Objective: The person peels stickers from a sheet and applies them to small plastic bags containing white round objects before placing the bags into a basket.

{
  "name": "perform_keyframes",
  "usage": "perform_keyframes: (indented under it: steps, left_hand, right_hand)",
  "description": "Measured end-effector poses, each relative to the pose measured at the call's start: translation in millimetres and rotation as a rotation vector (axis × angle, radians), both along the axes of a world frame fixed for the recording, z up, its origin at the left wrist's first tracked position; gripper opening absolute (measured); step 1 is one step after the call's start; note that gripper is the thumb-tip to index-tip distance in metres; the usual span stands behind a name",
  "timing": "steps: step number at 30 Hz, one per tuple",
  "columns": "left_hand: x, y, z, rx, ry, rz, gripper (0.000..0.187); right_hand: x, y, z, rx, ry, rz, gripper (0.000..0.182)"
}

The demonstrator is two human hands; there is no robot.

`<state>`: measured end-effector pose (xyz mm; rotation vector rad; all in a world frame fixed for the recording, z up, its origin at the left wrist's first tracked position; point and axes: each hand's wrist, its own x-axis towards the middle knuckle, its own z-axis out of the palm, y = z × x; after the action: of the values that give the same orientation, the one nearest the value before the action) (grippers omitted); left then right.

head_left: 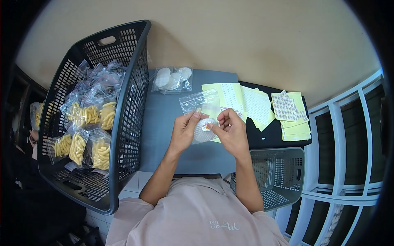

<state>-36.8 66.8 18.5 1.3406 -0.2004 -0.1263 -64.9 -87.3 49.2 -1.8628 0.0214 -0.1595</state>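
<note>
A clear zip bag [199, 98] with a whitish, ridged round piece [204, 137] inside is held up over the grey table. My left hand [185, 130] pinches the bag's left side, thumb on top. On the bag's front sits a small round sticker [206, 127], white with an orange print. The thumb of my right hand [232, 133] presses on that sticker, while its other fingers curl in above. Sheets of stickers [232, 98] on yellow backing lie just behind the bag.
A tall dark basket [133, 98] at left holds bags of yellow finger-shaped pieces [100, 151]. Bags of white discs [172, 80] lie at the back. More sticker sheets [287, 106] rest on a black surface at right. A grey-green basket [283, 153] stands below it.
</note>
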Motion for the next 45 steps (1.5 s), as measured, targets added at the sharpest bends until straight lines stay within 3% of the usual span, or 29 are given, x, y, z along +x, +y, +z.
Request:
perform_keyframes:
  steps: [1,4,8,10,16,28,31,38,40,44,45]
  left_hand:
    - [0,-1,2,-0.001,-0.019,-0.002,0.037]
    - [1,2,2,0.024,-0.022,-0.029,0.036]
    - [0,-2,-4,0.029,-0.058,-0.082,0.032]
    - [0,-3,-4,0.052,-0.063,-0.095,0.032]
    - [1,-4,-4,0.067,-0.048,-0.093,0.031]
    - [8,-4,-13,0.025,-0.001,-0.103,0.033]
    - [6,-5,-13,-0.043,0.080,-0.123,0.033]
    - [4,-8,-16,-0.080,0.077,-0.092,0.032]
    - [3,-10,-15,-0.018,0.058,-0.062,0.031]
    - [-6,-19,-15,0.221,-0.131,0.068,0.029]
    - [-7,-20,-17,0.223,-0.130,0.064,0.029]
  right_hand:
    - [1,-2,-2,0.137,0.031,0.021,0.028]
    - [1,-2,2,0.057,-0.056,-0.137,0.034]
    - [-1,3,3,0.014,-0.067,-0.121,0.034]
    - [3,-5,-13,0.137,0.090,0.036,0.030]
    - [4,-10,-10,0.285,0.018,0.111,0.025]
    - [1,-1,-36,0.094,-0.092,0.114,0.046]
    - [-1,1,-26,0.184,-0.096,0.150,0.049]
    - [-13,-11,-34,0.341,-0.065,0.230,0.044]
    - [-18,-10,-11,0.584,0.325,0.232,0.046]
    - [-16,-5,-25,0.505,0.325,0.082,0.033]
    - [-15,-4,-32,0.454,0.184,0.105,0.027]
